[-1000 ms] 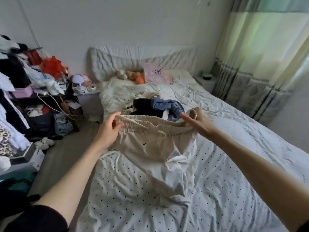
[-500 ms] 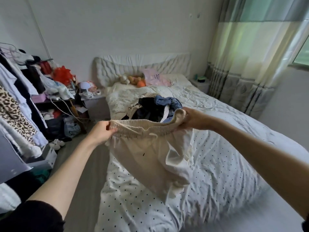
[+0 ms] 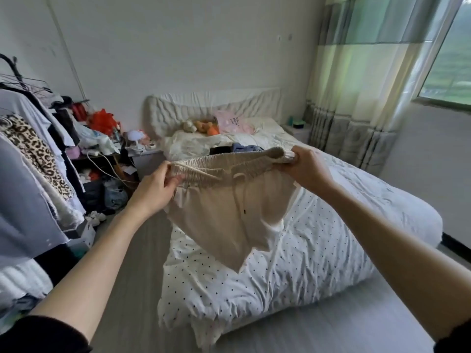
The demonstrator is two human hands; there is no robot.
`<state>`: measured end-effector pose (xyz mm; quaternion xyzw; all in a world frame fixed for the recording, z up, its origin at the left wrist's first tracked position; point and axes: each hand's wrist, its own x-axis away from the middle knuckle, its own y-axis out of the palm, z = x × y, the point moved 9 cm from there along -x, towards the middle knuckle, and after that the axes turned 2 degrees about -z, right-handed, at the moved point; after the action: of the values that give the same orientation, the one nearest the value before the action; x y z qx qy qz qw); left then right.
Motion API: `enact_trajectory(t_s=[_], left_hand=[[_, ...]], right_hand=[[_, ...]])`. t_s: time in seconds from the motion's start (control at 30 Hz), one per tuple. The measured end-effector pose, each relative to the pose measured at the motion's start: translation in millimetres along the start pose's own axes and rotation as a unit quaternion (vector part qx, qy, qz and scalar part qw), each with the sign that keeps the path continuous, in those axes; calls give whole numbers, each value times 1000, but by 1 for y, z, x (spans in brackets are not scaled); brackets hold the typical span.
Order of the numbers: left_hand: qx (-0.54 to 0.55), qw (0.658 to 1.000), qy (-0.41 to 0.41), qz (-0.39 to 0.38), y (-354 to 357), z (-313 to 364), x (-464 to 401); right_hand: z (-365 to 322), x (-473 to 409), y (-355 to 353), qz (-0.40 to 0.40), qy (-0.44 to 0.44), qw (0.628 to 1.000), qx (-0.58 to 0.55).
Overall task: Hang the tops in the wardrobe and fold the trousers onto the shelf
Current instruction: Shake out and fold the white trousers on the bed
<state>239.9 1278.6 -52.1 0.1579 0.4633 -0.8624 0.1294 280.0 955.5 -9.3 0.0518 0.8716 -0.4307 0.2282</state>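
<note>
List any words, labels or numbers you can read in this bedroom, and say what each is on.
Pink pillow by the white quilted headboard: a few lines of dark lettering, too small and blurred to read.
Beige drawstring trousers, held at the waistband by the left hand and right hand: no label shows.
Nothing else carries readable text.

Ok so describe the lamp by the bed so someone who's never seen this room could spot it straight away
Start at the bed's white padded headboard and look just past its left edge to the low nightstand. The lamp stands on it: small, white, mushroom-shaped, with a rounded dome on a short stem. Nothing else in the clutter beside it is pale and domed.
</note>
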Motion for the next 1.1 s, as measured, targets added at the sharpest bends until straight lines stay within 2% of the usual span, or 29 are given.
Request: enact_trajectory(t_s=[0.1, 0.3, 0.43, 0.53, 0.67, 0.73, 0.8, 0.93, 1.0, 1.1], left_hand=[[-16, 999, 39, 10, -17, 29, 18], [23, 982, 149, 115, -97, 125, -3], [71, 962, 180, 192, -173, 180, -26], [92, 942, 199, 253, -231, 213, -34], [93, 919, 234, 303, -287, 241, -30], [82, 911, 243, 323, -306, 246, -27], [61, 917, 235, 316, -313, 243, -30], [30, 951, 193, 239, -282, 209, -43], [19, 963, 171, 209, -260, 186, -47], [14, 971, 153, 182, -237, 162, -51]], right_hand=[[-9, 27, -22, 11, 4, 999, 43], [-61, 22, -130, 159, -2, 980, 116], [-122, 12, -223, 311, -50, 936, 155], [-165, 5, -274, 371, -65, 912, 165], [-200, 5, -311, 411, -63, 894, 167], [-209, 3, -316, 410, -71, 896, 153], [-208, -6, -311, 382, -69, 912, 132], [-170, -37, -264, 216, -18, 975, 55], [-146, -48, -228, 129, 13, 991, 16], [-121, -54, -203, 120, 35, 992, -26]])
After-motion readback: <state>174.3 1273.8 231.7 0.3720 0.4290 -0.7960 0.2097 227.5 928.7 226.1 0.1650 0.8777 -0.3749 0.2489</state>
